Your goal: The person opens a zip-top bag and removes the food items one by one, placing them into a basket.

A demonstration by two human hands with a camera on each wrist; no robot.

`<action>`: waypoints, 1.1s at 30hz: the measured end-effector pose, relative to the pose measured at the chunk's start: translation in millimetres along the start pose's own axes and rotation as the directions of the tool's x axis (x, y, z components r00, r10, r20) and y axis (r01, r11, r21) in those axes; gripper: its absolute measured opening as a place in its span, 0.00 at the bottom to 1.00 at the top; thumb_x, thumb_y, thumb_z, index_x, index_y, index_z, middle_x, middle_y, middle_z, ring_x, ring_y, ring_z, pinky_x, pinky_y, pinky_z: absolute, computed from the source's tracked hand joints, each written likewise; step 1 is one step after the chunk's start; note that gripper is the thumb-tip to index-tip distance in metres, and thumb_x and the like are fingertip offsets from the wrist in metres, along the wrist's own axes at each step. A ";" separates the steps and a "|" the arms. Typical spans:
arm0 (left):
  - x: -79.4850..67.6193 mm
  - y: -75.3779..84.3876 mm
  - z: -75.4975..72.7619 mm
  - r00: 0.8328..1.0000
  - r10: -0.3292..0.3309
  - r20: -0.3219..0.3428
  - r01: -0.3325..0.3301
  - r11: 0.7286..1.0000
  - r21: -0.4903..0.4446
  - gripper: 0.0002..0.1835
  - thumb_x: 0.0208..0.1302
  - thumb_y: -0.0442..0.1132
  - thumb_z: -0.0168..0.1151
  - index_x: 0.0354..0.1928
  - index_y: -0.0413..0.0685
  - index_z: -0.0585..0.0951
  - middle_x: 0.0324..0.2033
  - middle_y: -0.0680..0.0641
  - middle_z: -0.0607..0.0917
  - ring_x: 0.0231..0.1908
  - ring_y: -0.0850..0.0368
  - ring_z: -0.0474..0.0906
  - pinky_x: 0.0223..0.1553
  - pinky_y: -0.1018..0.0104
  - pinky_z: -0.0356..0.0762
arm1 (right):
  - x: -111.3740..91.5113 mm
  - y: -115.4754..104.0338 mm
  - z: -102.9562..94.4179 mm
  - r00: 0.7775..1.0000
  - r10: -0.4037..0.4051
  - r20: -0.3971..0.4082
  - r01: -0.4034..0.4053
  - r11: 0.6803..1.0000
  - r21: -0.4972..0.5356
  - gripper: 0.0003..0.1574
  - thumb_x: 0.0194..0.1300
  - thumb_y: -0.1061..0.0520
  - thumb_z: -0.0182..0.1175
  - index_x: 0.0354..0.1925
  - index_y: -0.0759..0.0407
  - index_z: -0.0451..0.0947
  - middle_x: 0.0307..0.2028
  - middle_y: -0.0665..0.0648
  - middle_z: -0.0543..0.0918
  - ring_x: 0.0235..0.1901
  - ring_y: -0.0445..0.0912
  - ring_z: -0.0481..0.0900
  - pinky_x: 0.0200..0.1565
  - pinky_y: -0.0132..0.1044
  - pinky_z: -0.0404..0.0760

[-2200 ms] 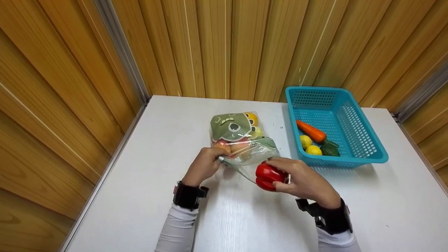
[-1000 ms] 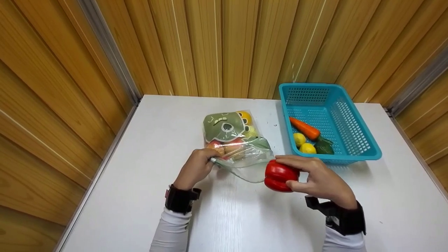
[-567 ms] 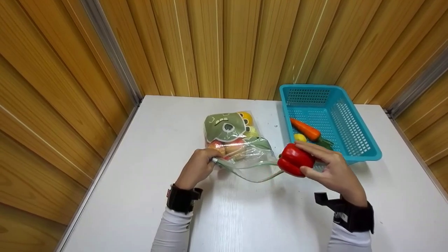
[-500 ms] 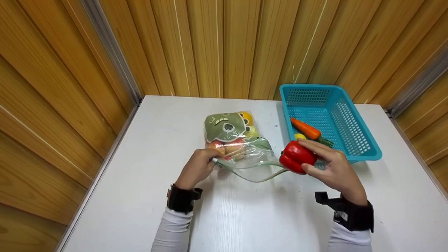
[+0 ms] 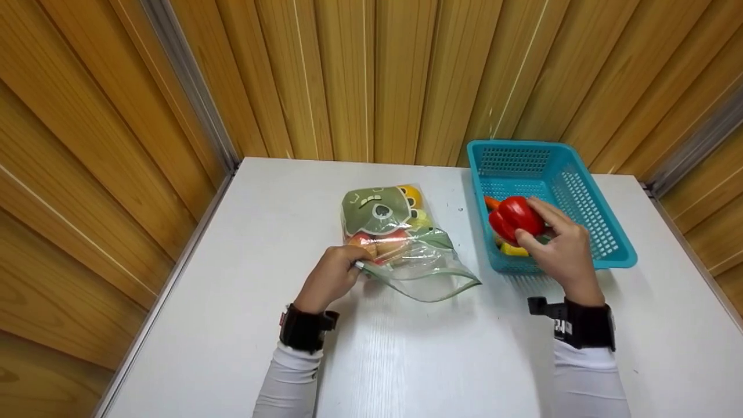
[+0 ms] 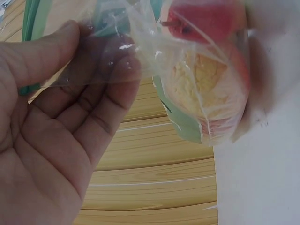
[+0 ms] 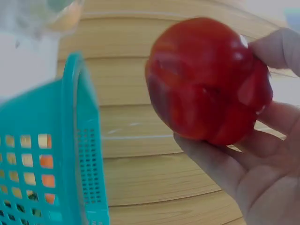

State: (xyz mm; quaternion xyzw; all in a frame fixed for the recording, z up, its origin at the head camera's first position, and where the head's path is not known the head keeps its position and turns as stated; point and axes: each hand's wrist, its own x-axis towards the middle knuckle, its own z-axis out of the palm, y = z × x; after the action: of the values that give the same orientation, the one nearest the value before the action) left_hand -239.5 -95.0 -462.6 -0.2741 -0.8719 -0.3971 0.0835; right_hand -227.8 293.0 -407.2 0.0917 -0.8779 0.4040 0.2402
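Observation:
A red bell pepper (image 5: pixel 516 218) is held between the thumb and fingers of my right hand (image 5: pixel 558 247), above the near left part of the turquoise basket (image 5: pixel 624 255). In the right wrist view the bell pepper (image 7: pixel 206 79) hangs beside the basket wall (image 7: pixel 33 112). My left hand (image 5: pixel 334 273) pinches the rim of a clear zip bag (image 5: pixel 429 284) at its left corner. The bag's mouth gapes toward me. Inside it lie red-and-yellow fruits (image 5: pixel 392 245) and other produce, partly behind a green printed face. The left wrist view shows thumb and fingers on the clear film.
In the basket a carrot (image 5: pixel 491 202) and a yellow lemon (image 5: pixel 514 250) show partly, the rest hidden by the pepper and hand. The white table (image 5: pixel 278 215) ends at a wood-panelled wall (image 5: pixel 400 81) behind and at the left.
My right hand has carried the bell pepper from the bag's mouth rightward and away from me, over the basket. The bag's right corner now shows free. My left hand keeps its hold.

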 end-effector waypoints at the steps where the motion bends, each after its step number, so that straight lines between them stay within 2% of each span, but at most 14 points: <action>1: 0.0 -0.3 0.1 1.000 0.000 -0.001 0.000 1.000 0.001 0.09 0.59 0.23 0.67 0.35 0.42 0.89 0.35 0.49 0.90 0.38 0.56 0.86 0.44 0.58 0.84 | 4.6 2.2 0.1 1.000 0.007 0.004 -0.007 1.000 -0.022 0.34 0.61 0.65 0.69 0.66 0.67 0.77 0.64 0.67 0.79 0.56 0.62 0.79 0.47 0.15 0.72; 3: -0.1 -0.3 0.0 1.000 0.000 -0.005 0.000 1.000 0.003 0.08 0.59 0.24 0.67 0.35 0.43 0.89 0.34 0.49 0.90 0.38 0.56 0.85 0.43 0.58 0.84 | 13.3 5.8 0.1 1.000 0.022 0.021 -0.021 0.998 -0.055 0.34 0.62 0.63 0.69 0.66 0.68 0.76 0.65 0.69 0.78 0.58 0.67 0.77 0.52 0.27 0.80; 5: 0.0 -0.4 -0.1 1.000 -0.001 -0.007 0.002 1.000 0.004 0.08 0.59 0.24 0.67 0.35 0.43 0.90 0.34 0.49 0.90 0.37 0.56 0.86 0.43 0.58 0.84 | 21.2 9.1 0.0 0.998 0.040 0.043 -0.036 0.996 -0.085 0.35 0.63 0.62 0.69 0.66 0.68 0.75 0.65 0.71 0.77 0.60 0.69 0.76 0.55 0.45 0.83; 7: 0.3 -0.2 -0.3 1.000 -0.002 -0.005 0.002 1.000 0.007 0.08 0.59 0.24 0.67 0.35 0.43 0.90 0.34 0.49 0.90 0.37 0.56 0.86 0.43 0.58 0.84 | 28.5 11.8 0.0 0.996 0.050 0.068 -0.043 0.994 -0.104 0.35 0.64 0.61 0.68 0.67 0.69 0.74 0.66 0.72 0.75 0.61 0.70 0.74 0.55 0.64 0.80; 8: 0.5 0.0 -0.3 1.000 -0.002 -0.005 0.002 1.000 0.008 0.08 0.59 0.24 0.67 0.35 0.42 0.90 0.34 0.49 0.90 0.37 0.56 0.86 0.43 0.58 0.84 | 32.3 13.4 0.0 0.995 0.052 0.084 -0.043 0.993 -0.111 0.36 0.64 0.61 0.67 0.68 0.70 0.73 0.67 0.74 0.74 0.61 0.72 0.73 0.54 0.69 0.77; 13: 1.4 0.0 -1.2 1.000 0.005 -0.003 -0.005 1.000 0.010 0.07 0.59 0.24 0.68 0.34 0.42 0.89 0.34 0.49 0.90 0.38 0.56 0.85 0.43 0.58 0.84 | 52.4 18.3 -0.3 0.984 0.074 0.163 -0.046 0.985 -0.168 0.37 0.66 0.60 0.65 0.69 0.72 0.69 0.68 0.76 0.71 0.62 0.74 0.70 0.53 0.71 0.77; 17: 1.5 -0.4 -2.0 1.000 0.009 -0.006 -0.009 1.000 0.017 0.08 0.58 0.24 0.67 0.34 0.42 0.89 0.34 0.49 0.89 0.37 0.55 0.85 0.43 0.58 0.84 | 68.6 21.4 1.7 0.967 0.122 0.225 -0.075 0.975 -0.210 0.37 0.67 0.58 0.63 0.70 0.72 0.68 0.68 0.76 0.70 0.61 0.73 0.70 0.54 0.70 0.78; 24: 0.1 -0.2 -2.7 1.000 0.000 -0.002 0.000 1.000 0.017 0.11 0.58 0.21 0.64 0.36 0.41 0.90 0.36 0.48 0.90 0.39 0.54 0.86 0.45 0.57 0.84 | 96.0 36.3 11.3 0.910 0.251 0.330 -0.157 0.945 -0.286 0.38 0.68 0.57 0.62 0.71 0.73 0.66 0.65 0.78 0.71 0.58 0.72 0.72 0.56 0.67 0.78; 33: -0.1 2.4 -1.4 1.000 0.005 0.006 -0.005 1.000 0.024 0.12 0.57 0.21 0.64 0.36 0.43 0.89 0.34 0.49 0.89 0.36 0.58 0.82 0.42 0.59 0.83 | 112.1 65.3 14.1 0.857 0.347 0.381 -0.237 0.922 -0.306 0.40 0.68 0.57 0.61 0.71 0.75 0.64 0.60 0.79 0.74 0.53 0.70 0.74 0.55 0.64 0.81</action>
State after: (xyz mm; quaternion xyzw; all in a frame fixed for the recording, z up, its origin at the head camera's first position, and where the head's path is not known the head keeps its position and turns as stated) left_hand -238.2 -94.8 -460.1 -0.2763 -0.8761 -0.3858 0.0853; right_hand -353.1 329.0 -402.9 0.0123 -0.9561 0.2926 -0.0135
